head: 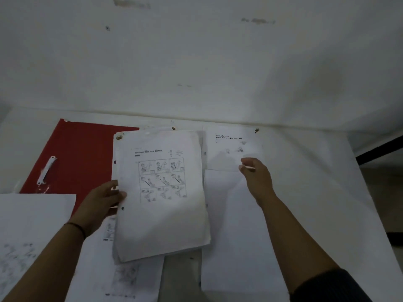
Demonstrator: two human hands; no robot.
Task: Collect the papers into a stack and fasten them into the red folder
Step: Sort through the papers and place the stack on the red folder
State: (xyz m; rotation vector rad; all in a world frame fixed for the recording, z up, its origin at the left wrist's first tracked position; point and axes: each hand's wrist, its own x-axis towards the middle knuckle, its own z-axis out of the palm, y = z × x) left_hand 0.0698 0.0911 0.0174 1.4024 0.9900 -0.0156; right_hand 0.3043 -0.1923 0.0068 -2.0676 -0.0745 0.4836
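**Right hand reaches for the far sheet while the left holds the gathered stack**

The next sheet to collect, a white printed page with a small drawing near its top [231, 149], lies flat on the white surface [322, 175] directly beyond the right hand [256, 177]. Its long axis runs away from the person. The right hand is much the nearer of the two, its fingers [247, 165] resting over the sheet's lower right part. They are loosely curled and close together; whether they already pinch the paper or only touch it I cannot tell. A blank white sheet [229, 225] lies just below, under the right forearm.

The left hand [102, 201] grips the left edge of the thick stack of white papers with a comic-grid drawing on top [161, 192], thumb on top and the other fingers beneath. The stack lies lengthwise away from the person, tilted slightly, just beside the far sheet.

The open red card folder with a white fastener strip [80, 153] lies on the surface to the left, partly under the stack's left edge. More printed sheets [32, 236] lie near the person at lower left and under the stack, so gathering looks unfinished and fastening has not begun.
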